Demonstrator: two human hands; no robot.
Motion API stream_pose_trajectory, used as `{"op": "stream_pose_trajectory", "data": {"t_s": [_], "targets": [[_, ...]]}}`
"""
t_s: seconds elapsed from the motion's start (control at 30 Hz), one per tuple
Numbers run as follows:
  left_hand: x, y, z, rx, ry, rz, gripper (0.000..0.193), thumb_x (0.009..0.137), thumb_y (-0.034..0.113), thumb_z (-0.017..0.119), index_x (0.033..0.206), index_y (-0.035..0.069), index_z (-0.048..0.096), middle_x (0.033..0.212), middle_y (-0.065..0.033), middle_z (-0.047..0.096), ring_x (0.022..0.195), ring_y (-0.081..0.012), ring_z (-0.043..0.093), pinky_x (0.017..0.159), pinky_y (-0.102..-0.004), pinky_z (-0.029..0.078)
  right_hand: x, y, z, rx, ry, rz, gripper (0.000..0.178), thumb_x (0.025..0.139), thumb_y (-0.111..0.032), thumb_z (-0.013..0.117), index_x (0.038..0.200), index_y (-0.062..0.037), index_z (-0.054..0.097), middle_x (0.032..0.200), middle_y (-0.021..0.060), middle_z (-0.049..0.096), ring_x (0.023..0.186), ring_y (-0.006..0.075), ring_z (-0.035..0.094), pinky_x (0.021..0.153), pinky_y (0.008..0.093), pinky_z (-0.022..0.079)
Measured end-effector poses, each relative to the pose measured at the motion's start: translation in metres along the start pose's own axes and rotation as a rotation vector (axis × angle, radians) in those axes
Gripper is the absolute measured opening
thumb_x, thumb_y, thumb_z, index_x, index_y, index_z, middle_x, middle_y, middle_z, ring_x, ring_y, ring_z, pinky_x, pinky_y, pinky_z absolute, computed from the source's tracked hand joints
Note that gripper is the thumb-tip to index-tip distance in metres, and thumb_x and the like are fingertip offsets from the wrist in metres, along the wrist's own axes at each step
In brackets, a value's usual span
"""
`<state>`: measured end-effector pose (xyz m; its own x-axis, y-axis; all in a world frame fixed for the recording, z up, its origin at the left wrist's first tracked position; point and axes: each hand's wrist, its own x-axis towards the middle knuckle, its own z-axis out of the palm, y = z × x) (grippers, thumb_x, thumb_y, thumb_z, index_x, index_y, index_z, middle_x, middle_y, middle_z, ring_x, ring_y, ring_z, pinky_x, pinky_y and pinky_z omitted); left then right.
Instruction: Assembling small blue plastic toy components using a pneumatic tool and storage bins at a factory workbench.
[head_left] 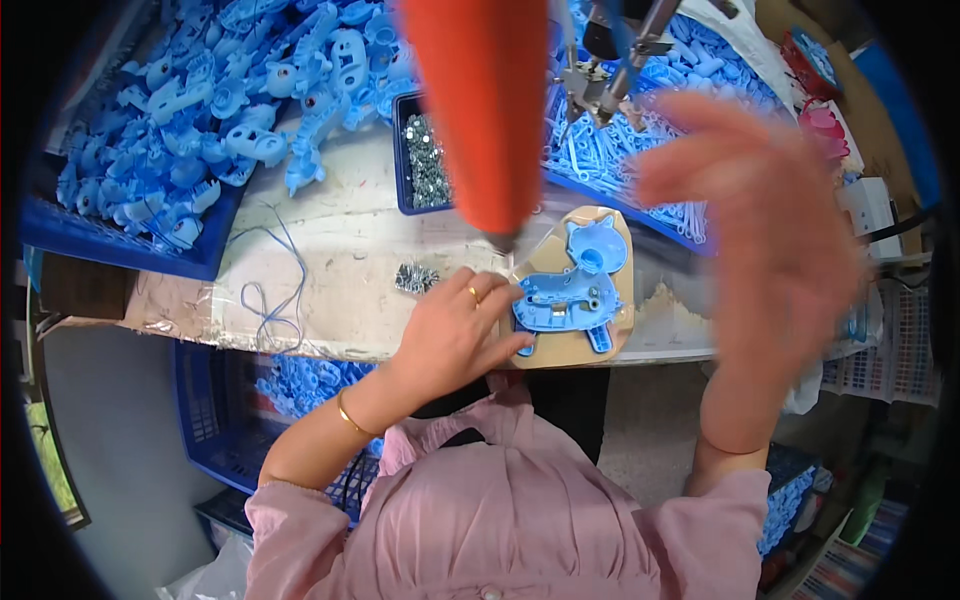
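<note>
"What's being worked on, and how many?"

"One blue animal-shaped shell (565, 318), hollow side up on one tan board (617, 325), just right of the left grip (450, 325). Small metal bits sit inside it, too small to count."

"And the grips?"

"Two. The left has its fingertips at the shell's left end; I can't tell whether it's grasping. The right grip (775, 220), blurred, looks released, fingers apart."

"What else is around?"

"One little heap of metal pieces (415, 278) on the surface (350, 220), beyond the left grip; one dark tray (425, 208) of them farther out. Two heaped bins: a left bin (130, 245) far left of the left grip, a right bin (625, 207) beyond the shell."

"Anything in the way?"

"One orange tool (480, 120), beyond the left grip, hides part of the tray."

"Any writing?"

"A patterned sheet (895, 340) right of the right grip, too small to read."
</note>
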<state>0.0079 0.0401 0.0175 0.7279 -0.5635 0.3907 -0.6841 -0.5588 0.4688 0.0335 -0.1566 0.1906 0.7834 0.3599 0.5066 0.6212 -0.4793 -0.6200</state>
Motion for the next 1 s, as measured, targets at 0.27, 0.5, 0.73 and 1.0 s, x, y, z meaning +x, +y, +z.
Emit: {"op": "stream_pose_trajectory", "data": {"t_s": [0.27,0.5,0.73,1.0], "targets": [[0.012,0.027,0.019,-0.093,-0.028,0.152,0.032,0.079,0.018,0.077,0.107,0.006,0.066,0.109,-0.0078,0.065,0.096,-0.0279,0.061,0.082,-0.0380,0.051,0.113,0.046,-0.036,0.263,0.409,-0.248,0.051,0.090,-0.028,0.074,0.126,0.0023,0.053,0.094,0.0054,0.068,0.086,0.0118,0.064,0.079,0.0273,0.051],[0.023,0.024,0.038,-0.011,-0.058,0.213,0.031,0.083,0.023,0.073,0.108,0.006,0.063,0.116,-0.0061,0.063,0.107,-0.0252,0.057,0.096,-0.0386,0.045,0.065,0.025,-0.035,0.580,0.212,0.041,0.050,0.074,-0.017,0.070,0.118,0.0012,0.056,0.084,0.0013,0.056,0.071,0.0105,0.053,0.072,0.0219,0.046],[0.027,0.022,0.059,0.068,-0.056,0.281,0.025,0.083,0.020,0.069,0.103,0.007,0.064,0.113,-0.0047,0.064,0.105,-0.0239,0.058,0.097,-0.0383,0.045,0.007,0.025,-0.023,0.654,0.311,0.157,0.062,0.071,-0.005,0.066,0.128,0.0059,0.043,0.067,0.0120,0.058,0.045,0.0183,0.057,0.050,0.0295,0.052],[0.029,0.023,0.061,0.093,-0.023,0.289,0.020,0.084,0.017,0.066,0.101,0.007,0.064,0.111,-0.0048,0.064,0.104,-0.0236,0.058,0.095,-0.0363,0.045,-0.017,0.060,-0.016,0.673,0.292,0.051,0.045,0.079,-0.008,0.067,0.119,0.0052,0.051,0.074,0.0083,0.061,0.051,0.0120,0.057,0.051,0.0228,0.046]]}}
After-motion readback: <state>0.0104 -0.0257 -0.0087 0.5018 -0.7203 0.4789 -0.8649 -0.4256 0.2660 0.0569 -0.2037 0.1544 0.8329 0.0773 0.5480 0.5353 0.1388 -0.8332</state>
